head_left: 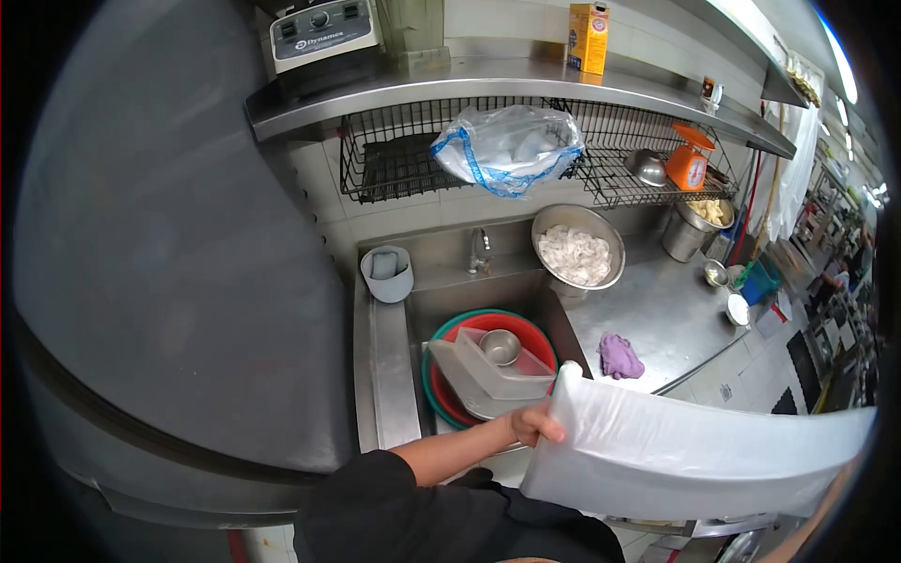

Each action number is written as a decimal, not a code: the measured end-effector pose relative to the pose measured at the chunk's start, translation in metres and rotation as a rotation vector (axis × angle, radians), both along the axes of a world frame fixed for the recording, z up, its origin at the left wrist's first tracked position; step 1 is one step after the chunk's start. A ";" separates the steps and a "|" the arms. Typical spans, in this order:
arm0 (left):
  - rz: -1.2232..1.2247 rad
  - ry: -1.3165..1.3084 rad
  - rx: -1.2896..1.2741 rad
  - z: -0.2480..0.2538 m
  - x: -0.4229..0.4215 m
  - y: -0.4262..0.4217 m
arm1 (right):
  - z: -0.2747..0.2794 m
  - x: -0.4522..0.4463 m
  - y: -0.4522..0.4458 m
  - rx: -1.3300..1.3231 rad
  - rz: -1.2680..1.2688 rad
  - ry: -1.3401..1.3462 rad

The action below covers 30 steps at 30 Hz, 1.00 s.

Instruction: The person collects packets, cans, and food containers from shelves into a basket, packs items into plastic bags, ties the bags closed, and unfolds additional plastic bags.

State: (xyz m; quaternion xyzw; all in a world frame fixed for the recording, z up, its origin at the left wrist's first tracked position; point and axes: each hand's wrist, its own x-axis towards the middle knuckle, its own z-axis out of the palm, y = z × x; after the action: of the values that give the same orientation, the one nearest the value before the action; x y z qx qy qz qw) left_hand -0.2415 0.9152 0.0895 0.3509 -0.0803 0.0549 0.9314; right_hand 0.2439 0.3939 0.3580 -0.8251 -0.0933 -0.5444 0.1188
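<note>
A long piece of translucent white plastic sheeting (694, 446) stretches in front of me toward the right edge of the head view. Its left end is pinched in my left hand (537, 425), with the fingers closed on the edge. My right hand (847, 477) is at the far right end of the sheeting, dim at the rim of the view. The sheeting spans taut up to it, and its fingers are mostly hidden. Just beyond the sheeting, a crumpled purple cloth (620, 357) lies on the steel counter (648, 305).
Left of the counter, the sink (441, 296) contains a red basin (538, 349) with clear plastic containers and a small metal bowl. Behind stands a steel bowl (615, 272) of pale food. A wire rack (399, 192) carries a plastic bag and an orange scale (688, 169).
</note>
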 end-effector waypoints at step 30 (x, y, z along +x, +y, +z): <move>0.376 0.130 0.609 0.075 -0.049 0.066 | 0.006 -0.033 -0.058 -0.381 -0.593 -0.101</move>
State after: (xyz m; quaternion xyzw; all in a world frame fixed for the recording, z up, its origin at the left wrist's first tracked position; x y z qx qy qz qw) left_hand -0.2907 0.9810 0.1647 0.6236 0.0322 0.1764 0.7609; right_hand 0.2107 0.3355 0.3642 -0.7958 0.0446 -0.5680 -0.2051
